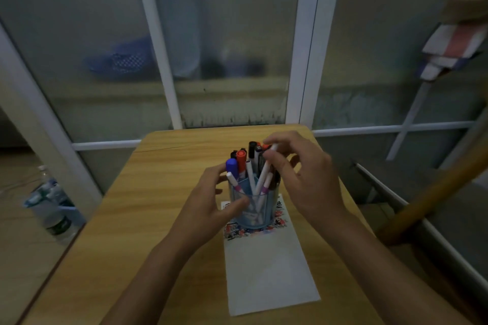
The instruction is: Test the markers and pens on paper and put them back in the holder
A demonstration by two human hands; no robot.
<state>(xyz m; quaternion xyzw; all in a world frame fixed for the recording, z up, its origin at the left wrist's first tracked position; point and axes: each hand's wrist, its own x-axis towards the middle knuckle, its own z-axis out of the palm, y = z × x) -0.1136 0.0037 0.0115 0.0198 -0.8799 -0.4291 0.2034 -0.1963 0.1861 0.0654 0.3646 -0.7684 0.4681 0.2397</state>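
On the tabletop, one holder of pens stands on one sheet of paper.

I see my left hand curled around the blue translucent holder's left side, gripping it. My right hand pinches one white pen that leans out of the holder. I count one blue-capped marker, one orange-capped marker, roughly four white pens and a few dark ones I can't count. Coloured scribbles cover the paper's far end, under the holder.
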